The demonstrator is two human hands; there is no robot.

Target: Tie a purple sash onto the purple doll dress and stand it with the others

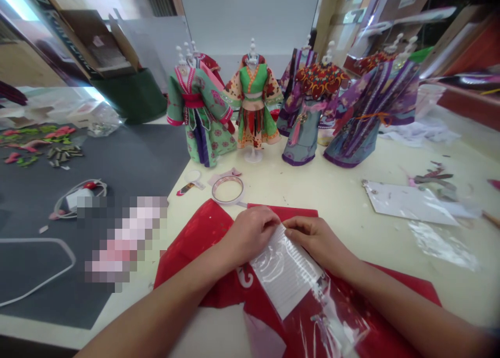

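Note:
A clear plastic bag [339, 316] with a lined white card [287, 272] inside lies slanted over red fabric [199, 243] on the table. At the bag's top edge, my left hand [252, 232] has its fingers closed in a pinch. My right hand [318, 238] pinches the same edge from the other side, its fingertips close to the left ones. Small shiny bits show in the lower part of the bag, too blurred to name. A roll of tape [227, 189] rests just beyond the fabric.
Several small dress forms in robes, one in a green robe [211, 113], stand at the back. To the left a dark mat [133, 155] carries a coiled cable [80, 199] and a blurred-out object [127, 238]. White card [406, 201] and plastic wrap [443, 243] lie right.

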